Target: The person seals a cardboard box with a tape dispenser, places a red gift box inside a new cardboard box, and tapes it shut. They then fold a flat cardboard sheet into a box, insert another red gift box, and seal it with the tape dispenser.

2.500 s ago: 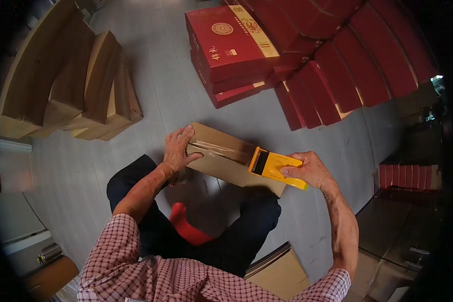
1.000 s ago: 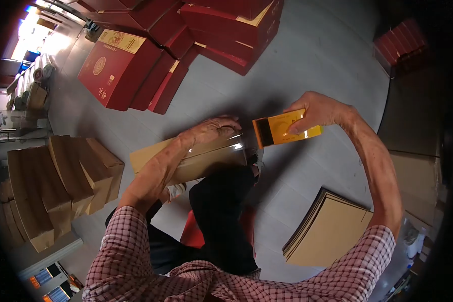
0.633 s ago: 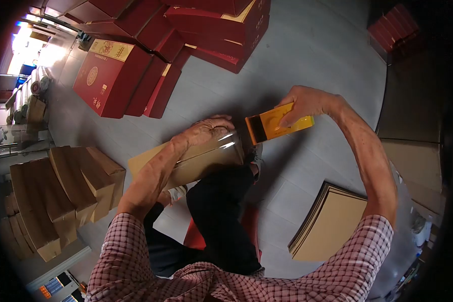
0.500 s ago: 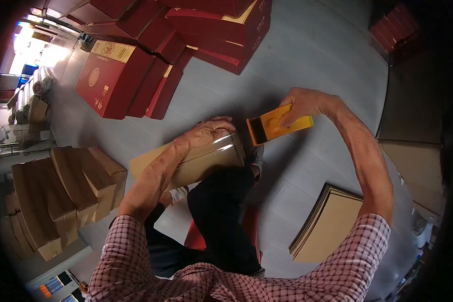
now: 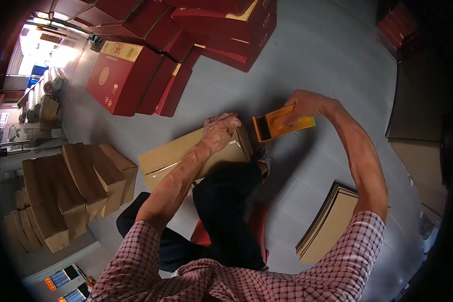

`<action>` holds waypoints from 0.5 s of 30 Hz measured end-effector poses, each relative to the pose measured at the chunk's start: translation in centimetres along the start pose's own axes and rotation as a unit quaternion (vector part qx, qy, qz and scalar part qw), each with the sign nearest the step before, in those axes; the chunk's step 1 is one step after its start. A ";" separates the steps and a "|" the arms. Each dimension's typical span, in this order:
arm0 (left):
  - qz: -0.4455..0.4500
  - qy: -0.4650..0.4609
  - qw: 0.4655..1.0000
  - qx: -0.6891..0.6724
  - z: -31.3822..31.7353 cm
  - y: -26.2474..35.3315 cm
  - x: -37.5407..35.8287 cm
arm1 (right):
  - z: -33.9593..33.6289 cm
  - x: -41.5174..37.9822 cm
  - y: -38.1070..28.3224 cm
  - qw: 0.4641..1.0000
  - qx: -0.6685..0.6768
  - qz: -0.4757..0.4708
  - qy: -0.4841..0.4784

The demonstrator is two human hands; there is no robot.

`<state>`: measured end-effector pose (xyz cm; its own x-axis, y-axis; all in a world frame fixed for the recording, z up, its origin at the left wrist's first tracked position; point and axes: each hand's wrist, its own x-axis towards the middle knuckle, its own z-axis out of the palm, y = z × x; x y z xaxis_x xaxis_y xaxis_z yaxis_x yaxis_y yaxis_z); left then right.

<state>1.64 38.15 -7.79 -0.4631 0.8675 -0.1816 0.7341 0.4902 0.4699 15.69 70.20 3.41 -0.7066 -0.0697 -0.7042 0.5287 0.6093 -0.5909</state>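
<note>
A brown cardboard box (image 5: pixel 173 149) rests at a tilt against my dark-trousered leg, with shiny clear tape along its seam. My left hand (image 5: pixel 220 132) lies across the box near its right end, fingers curled over the far edge and gripping it. In my right hand (image 5: pixel 309 106) is an orange tape dispenser (image 5: pixel 281 126), gripped by its rear part. The dispenser's dark front end is just right of the box's right end, with a small gap visible between them.
Red printed boxes (image 5: pixel 131 80) stand grouped on the grey floor (image 5: pixel 307 55) ahead. Several brown cartons (image 5: pixel 83 186) stand in a row at left. A stack of flat cardboard sheets (image 5: pixel 329 221) lies at lower right. Something red (image 5: pixel 256 221) is beneath my legs.
My left hand has slid along the box towards its right end and now arches more over the far edge. The tape dispenser stays close to that end. The whole view has shifted slightly.
</note>
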 end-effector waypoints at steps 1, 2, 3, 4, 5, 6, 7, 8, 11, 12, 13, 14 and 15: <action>-0.015 0.018 1.000 0.008 0.0 0.5 0.1 | 0.2 0.2 0.2 1.000 0.001 -0.012 0.004; -0.037 0.010 0.999 0.005 -0.1 1.0 -0.1 | 0.6 0.6 0.8 1.000 0.002 -0.025 0.007; -0.057 0.006 0.998 0.002 -0.8 1.9 0.3 | 0.5 0.8 1.2 0.999 0.001 -0.038 0.013; -0.083 -0.002 0.997 -0.002 -0.8 2.5 -0.1 | 0.8 0.6 1.3 0.999 0.002 -0.032 0.012; -0.086 0.040 0.995 0.025 0.1 2.5 0.0 | 0.6 0.4 1.2 0.999 0.001 -0.030 0.016; -0.093 0.038 0.994 0.047 0.1 3.1 0.3 | 0.6 0.5 1.1 0.999 -0.002 -0.033 0.018; -0.107 0.034 0.991 0.071 -0.1 3.6 0.2 | 0.9 0.7 1.8 1.000 -0.004 -0.023 0.010; -0.121 0.029 0.991 0.059 -0.5 4.2 0.2 | 0.8 1.6 2.1 1.000 -0.012 -0.023 0.006; -0.180 0.070 0.979 0.062 0.1 5.4 1.4 | 0.7 1.9 1.7 0.998 -0.042 -0.029 0.036; -0.187 0.064 0.978 0.066 0.3 5.9 1.4 | 1.4 2.9 2.8 0.997 -0.045 -0.049 0.042; -0.195 0.078 0.974 0.083 0.9 6.5 1.4 | 1.8 2.9 2.5 0.999 -0.023 -0.029 0.032; -0.203 0.094 0.969 0.102 0.9 6.6 1.6 | 1.5 2.7 1.8 1.000 -0.003 -0.010 0.024; -0.189 0.098 0.972 0.099 0.8 6.9 1.6 | 1.5 2.6 1.5 1.000 0.022 -0.009 0.019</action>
<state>6.34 42.95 -5.49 -0.7905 0.5982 -0.1318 0.5645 0.7949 0.2225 15.36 69.71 0.08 -0.7336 -0.0499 -0.6777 0.5347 0.5731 -0.6210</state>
